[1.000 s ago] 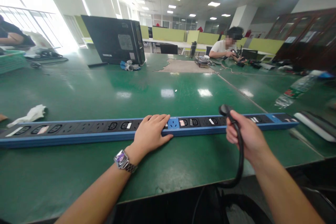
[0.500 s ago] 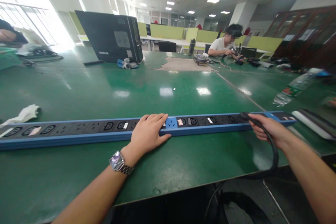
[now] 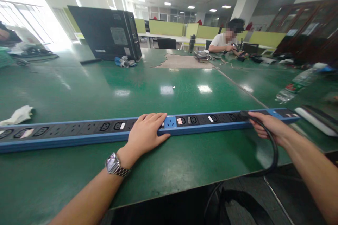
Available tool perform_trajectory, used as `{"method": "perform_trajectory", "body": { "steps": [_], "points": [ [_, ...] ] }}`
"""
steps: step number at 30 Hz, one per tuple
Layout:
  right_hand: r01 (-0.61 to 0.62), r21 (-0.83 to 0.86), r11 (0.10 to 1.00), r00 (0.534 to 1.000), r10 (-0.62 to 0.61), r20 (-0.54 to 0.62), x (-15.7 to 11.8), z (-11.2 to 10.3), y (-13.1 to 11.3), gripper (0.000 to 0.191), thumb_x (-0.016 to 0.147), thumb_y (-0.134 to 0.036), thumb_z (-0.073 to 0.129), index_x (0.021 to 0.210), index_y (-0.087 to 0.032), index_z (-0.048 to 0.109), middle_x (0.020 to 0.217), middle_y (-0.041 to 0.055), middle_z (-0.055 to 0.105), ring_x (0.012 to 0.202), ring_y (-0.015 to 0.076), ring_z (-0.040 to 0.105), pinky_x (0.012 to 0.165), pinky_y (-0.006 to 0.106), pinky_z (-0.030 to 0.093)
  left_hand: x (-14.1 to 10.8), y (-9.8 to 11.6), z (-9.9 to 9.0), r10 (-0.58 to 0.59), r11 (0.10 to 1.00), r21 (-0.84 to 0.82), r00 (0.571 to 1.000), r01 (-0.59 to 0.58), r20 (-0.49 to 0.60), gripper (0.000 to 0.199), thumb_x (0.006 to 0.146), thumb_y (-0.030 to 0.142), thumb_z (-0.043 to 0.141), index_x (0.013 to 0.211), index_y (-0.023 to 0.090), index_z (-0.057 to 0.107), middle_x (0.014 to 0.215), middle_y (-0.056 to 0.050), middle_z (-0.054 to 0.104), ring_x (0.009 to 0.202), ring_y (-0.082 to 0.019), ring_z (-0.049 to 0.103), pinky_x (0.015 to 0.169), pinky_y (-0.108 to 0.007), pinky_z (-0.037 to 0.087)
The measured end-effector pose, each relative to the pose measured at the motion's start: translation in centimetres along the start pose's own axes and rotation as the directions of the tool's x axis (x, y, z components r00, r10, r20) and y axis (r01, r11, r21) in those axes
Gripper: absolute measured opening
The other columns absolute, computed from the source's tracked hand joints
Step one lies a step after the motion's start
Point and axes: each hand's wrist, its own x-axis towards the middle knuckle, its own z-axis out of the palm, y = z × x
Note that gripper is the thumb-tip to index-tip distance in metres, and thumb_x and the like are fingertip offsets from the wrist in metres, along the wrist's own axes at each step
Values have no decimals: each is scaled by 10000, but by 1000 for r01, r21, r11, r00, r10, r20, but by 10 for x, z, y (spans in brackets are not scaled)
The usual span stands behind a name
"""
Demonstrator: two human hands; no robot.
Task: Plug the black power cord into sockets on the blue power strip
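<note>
We see the blue-edged power strip [image 3: 105,137] lying lengthwise across the green table [image 3: 171,161], near its front edge, with the row of black sockets facing up. Our left hand [image 3: 148,130] is laid palm down over the middle of the strip, just beside the blue socket [image 3: 170,122]; its fingers are extended and not clenched, and the thumb is along the near side. Our right hand [image 3: 270,126] grasps the black plug [image 3: 244,114] over the right part of the strip; we cannot tell how deeply it sits in a socket. From this plug the thick cable [image 3: 276,154] curves down past the table edge. A plastic bottle [image 3: 295,82] is farther to the right, and a black computer case [image 3: 105,33] stands behind, beside some gloves [image 3: 125,62].
</note>
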Motion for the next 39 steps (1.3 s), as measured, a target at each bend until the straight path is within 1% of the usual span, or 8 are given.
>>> {"method": "perform_trajectory", "body": {
  "steps": [4,13,18,24,29,32,37,39],
  "points": [
    [-149,81,986,981,137,138,-5,5,1,410,888,-438,564,573,-182,507,348,-68,328,296,46,252,374,217,148,0,1,0,0,1000,12,1000,0,-8,653,827,486,632,1386,178,493,1359,-105,594,1217,-302,549,1039,-479,389],
    [106,297,949,989,-130,65,-45,-32,-65,438,909,-500,508,620,-170,502,361,-90,323,303,-11,276,446,270,91,-1,-3,1,1,1000,-1,1000,-1,-22,650,818,487,648,1373,181,501,1346,-112,601,1206,-307,553,1031,-489,395],
    [1,209,978,972,-51,231,-78,21,-41,368,867,-509,560,707,-178,578,400,-78,382,316,33,320,391,216,139,1,12,-3,36,994,-94,993,-47,-115,732,818,477,666,1434,185,401,1358,-130,573,1213,-304,539,1020,-487,406],
    [354,-139,925,705,-167,689,-139,127,-33,319,872,-443,549,733,-160,597,596,-7,584,458,84,491,432,200,356,-7,55,-17,261,938,-142,913,-317,-315,545,911,315,535,1415,168,388,1302,-146,588,1138,-271,576,920,-417,469],
    [492,-125,861,574,-213,791,-162,158,-46,292,904,-384,538,715,-165,580,609,-22,564,514,97,547,477,197,395,-23,47,-35,243,941,-82,824,-328,-512,372,876,206,527,1247,171,525,1181,-135,638,1017,-254,616,837,-402,497],
    [529,-123,839,613,-279,739,-159,163,-46,361,909,-422,527,668,-161,591,576,-11,575,499,102,553,484,206,396,-31,18,-43,195,968,-28,812,-251,-550,333,869,155,547,1193,219,586,1162,-100,645,1021,-241,618,859,-394,504],
    [413,-87,907,752,-285,594,-122,156,-15,369,883,-486,537,743,-155,622,611,2,617,484,96,551,466,201,379,-50,-51,-43,-368,922,-342,691,183,-622,394,910,310,570,1294,221,550,1161,-87,664,1031,-218,645,912,-375,524],
    [305,-91,948,812,-209,545,-104,154,5,385,868,-509,537,743,-152,612,564,-11,584,431,87,509,420,196,337,-58,-69,-39,-433,881,-414,743,229,-510,394,916,355,556,1284,214,535,1155,-80,686,1030,-217,662,917,-373,530]
  ]
}}
